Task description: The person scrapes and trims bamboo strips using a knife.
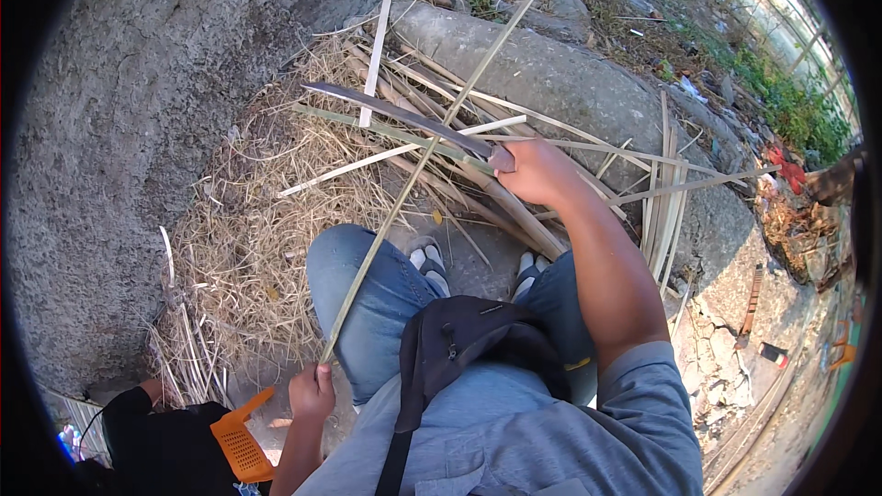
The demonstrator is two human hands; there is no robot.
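Observation:
My left hand (312, 392) is closed around the near end of a long, thin bamboo strip (372, 248). The strip slants up and away over my left knee to the far side of the pile. My right hand (536, 173) grips the handle of a machete (390, 111), its long dark blade pointing to the left. In the picture the strip crosses the blade near its middle; whether they touch I cannot tell. Just below the blade lies a greenish bamboo piece (395, 135). A pale split strip (404, 156) rests across the pile there.
Curly bamboo shavings (266, 211) heap beside a rough grey wall (138, 129). Behind the bamboo poles (524, 211) sits a large rock (551, 64). More cut strips (666, 202) lean at the right. A person in black (165, 445) is at lower left, near an orange plastic chair (243, 445).

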